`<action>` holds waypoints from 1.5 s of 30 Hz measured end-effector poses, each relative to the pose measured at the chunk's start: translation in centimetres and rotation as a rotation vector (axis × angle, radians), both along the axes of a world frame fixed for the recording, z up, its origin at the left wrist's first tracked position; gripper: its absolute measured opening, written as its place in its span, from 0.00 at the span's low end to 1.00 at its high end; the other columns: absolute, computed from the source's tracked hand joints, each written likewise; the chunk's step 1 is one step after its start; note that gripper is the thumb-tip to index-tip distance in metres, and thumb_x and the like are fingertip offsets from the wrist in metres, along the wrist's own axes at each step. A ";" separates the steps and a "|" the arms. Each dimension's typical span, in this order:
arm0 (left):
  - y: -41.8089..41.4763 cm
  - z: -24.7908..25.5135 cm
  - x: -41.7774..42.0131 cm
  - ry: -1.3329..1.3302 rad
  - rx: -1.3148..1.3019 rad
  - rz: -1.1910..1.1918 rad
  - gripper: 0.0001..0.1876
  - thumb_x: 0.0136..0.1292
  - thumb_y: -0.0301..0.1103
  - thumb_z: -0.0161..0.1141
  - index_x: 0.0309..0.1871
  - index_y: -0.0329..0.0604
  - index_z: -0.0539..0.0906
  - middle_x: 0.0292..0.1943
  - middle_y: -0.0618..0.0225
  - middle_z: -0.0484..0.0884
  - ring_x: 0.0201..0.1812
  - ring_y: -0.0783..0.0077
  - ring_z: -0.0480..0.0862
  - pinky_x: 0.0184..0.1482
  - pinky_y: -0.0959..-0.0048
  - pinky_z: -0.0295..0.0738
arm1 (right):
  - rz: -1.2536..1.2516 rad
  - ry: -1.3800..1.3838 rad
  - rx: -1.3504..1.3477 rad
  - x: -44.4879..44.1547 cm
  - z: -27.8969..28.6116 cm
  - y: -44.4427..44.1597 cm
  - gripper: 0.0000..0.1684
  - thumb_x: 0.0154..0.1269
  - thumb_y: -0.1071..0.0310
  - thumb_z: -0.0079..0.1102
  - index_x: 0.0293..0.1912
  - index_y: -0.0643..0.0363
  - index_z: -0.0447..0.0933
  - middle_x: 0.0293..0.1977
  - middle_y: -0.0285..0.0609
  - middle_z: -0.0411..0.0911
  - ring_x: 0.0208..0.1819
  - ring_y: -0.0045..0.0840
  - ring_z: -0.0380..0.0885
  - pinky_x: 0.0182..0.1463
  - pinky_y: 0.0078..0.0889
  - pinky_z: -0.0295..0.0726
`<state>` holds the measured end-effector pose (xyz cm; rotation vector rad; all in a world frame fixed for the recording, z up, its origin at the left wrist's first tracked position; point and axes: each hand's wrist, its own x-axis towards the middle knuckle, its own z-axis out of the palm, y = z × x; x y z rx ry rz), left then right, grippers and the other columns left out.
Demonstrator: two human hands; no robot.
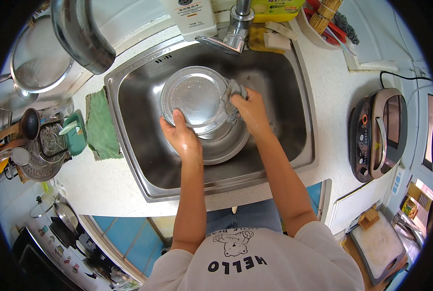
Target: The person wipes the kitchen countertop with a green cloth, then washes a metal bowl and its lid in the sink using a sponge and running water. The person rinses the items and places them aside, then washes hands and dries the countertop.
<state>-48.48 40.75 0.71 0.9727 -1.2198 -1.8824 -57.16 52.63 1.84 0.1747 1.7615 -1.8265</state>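
Note:
A round clear glass lid or dish [196,96], wet with drops, is gripped at its lower left rim by my left hand [181,136], thumb on top. At its right rim, my right hand [251,109] holds a crumpled grey cloth [234,96] that touches the edge. Under the glass piece sits a wide round metal bowl or basin [227,149] in the stainless steel sink [282,145]. The glass piece hides much of that vessel, so its contents cannot be made out.
A chrome faucet [236,31] stands at the sink's far edge, near a white detergent bottle [194,18] and a yellow sponge [260,38]. A green cloth [101,125] lies left of the sink; a dark countertop appliance [376,136] stands at the right.

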 end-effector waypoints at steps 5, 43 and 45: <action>0.8 0.3 -0.7 0.033 -0.025 0.114 0.10 0.60 0.28 0.49 0.41 0.33 0.65 0.36 0.63 0.72 0.35 0.79 0.70 0.39 0.81 0.66 | -0.254 -0.123 -0.098 5.2 -1.0 -1.7 0.09 0.45 0.72 0.49 0.29 0.66 0.72 0.22 0.31 0.69 0.25 0.14 0.65 0.30 0.18 0.66; 3.4 -0.7 -0.3 0.034 0.267 0.028 0.20 0.54 0.27 0.56 0.50 0.31 0.67 0.45 0.60 0.73 0.42 0.71 0.74 0.45 0.75 0.67 | -0.203 -0.198 -0.190 5.4 -1.3 -3.0 0.16 0.44 0.73 0.50 0.37 0.69 0.71 0.32 0.38 0.73 0.34 0.18 0.70 0.38 0.20 0.69; 2.4 0.1 -0.5 0.057 0.325 -0.016 0.20 0.54 0.25 0.56 0.50 0.32 0.67 0.44 0.61 0.73 0.42 0.71 0.74 0.46 0.74 0.67 | -0.205 -0.156 -0.216 5.9 -1.5 -2.6 0.16 0.43 0.73 0.51 0.36 0.69 0.71 0.30 0.37 0.73 0.32 0.17 0.70 0.37 0.20 0.69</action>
